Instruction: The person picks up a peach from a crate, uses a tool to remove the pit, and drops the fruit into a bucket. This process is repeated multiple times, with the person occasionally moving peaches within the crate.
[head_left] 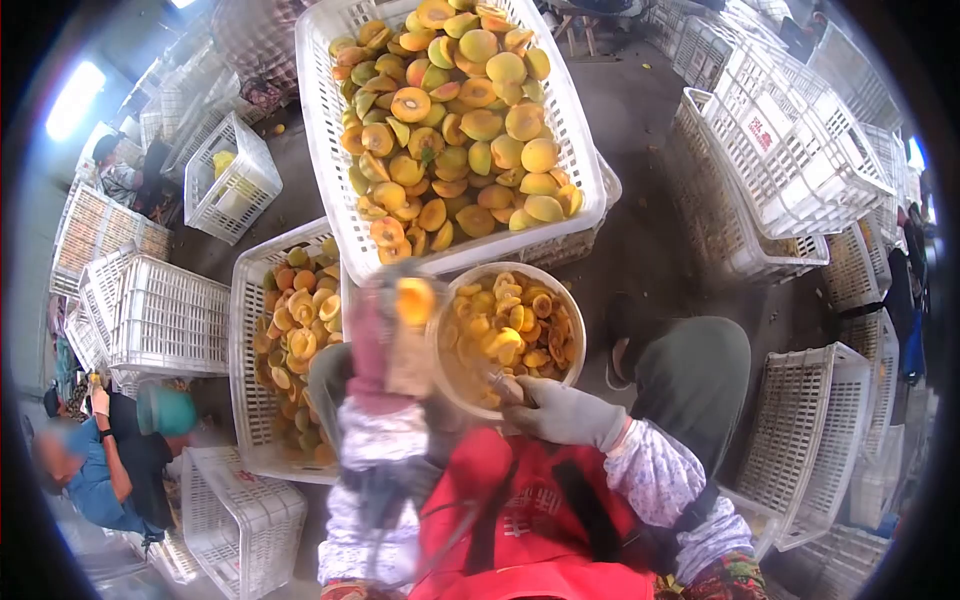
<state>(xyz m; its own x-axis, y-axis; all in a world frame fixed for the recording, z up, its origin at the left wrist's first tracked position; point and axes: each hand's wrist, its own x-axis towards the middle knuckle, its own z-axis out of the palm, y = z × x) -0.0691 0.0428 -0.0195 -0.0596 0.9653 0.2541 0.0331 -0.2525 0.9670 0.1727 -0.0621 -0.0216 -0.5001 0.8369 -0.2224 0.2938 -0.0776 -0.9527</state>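
Note:
My left hand, in a pinkish glove, is smeared by motion beside the bucket's left rim. An orange fruit half shows at its fingers. At the bucket's lower right edge, my right hand wears a pale grey glove and is closed around the handle of a small tool; the tool's tip is unclear. The round white bucket contains yellow-orange fruit pieces in liquid. Beyond it, a large white crate is full of halved fruit.
A second white crate of fruit halves stands at the left. Stacked crates rise at the right, with more below. Another person is at the far left. My knees flank the bucket.

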